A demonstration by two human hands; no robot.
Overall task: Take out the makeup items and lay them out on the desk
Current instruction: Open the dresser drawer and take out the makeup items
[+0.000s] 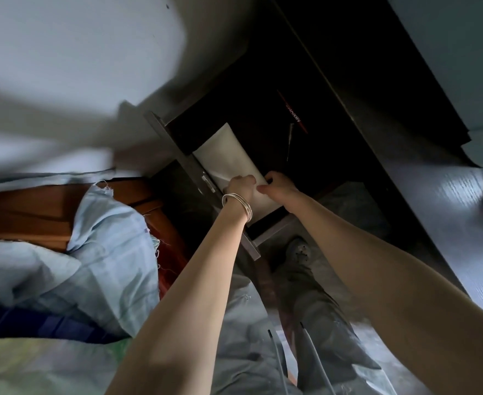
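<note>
A dark drawer (177,155) stands pulled out from under the desk (445,201). Inside it lies a flat white pouch or box (229,155). My left hand (241,185), with thin silver bangles on the wrist, grips the near end of the white item. My right hand (278,183) holds the same end from the right, fingers curled over its edge. Deeper in the drawer, in shadow, lie a dark box with red lettering (293,112) and a thin stick-like item (289,142). The rest of the drawer is too dark to read.
The dark wood-grain desk top runs along the right. A wooden bed frame (35,212) with pale blue bedding (106,246) sits at the left. My legs in grey trousers and a shoe (298,252) are below the drawer. The frame is blurred.
</note>
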